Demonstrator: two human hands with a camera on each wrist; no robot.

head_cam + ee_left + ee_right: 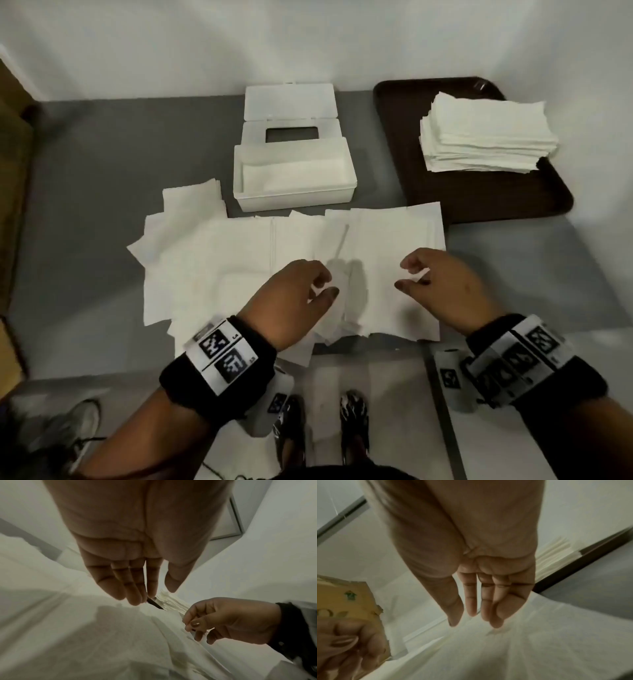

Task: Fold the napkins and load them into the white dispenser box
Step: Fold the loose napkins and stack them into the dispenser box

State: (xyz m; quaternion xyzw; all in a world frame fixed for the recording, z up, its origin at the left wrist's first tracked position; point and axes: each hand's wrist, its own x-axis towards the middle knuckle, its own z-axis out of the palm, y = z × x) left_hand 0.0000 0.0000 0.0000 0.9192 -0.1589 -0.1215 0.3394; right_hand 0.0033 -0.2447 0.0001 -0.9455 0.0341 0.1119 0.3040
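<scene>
Unfolded white napkins [394, 233] lie spread and overlapping on the grey table, in front of the white dispenser box [294, 198]. The box stands with its lid [289, 102] flipped back, and a napkin [294, 174] lies inside it. My left hand [323, 284] hovers over the middle of the spread, fingers loosely curled, holding nothing. My right hand [407, 274] hangs beside it over the right-hand napkin, also with nothing in it. The wrist views show the left hand [154, 596] and the right hand [473, 614] with relaxed fingers just above the paper.
A brown tray [479, 198] at the back right carries a thick stack of napkins [486, 133]. More loose napkins [191, 202] lie left of the box. A cardboard box [13, 171] stands at the left edge. A white wall runs behind the table.
</scene>
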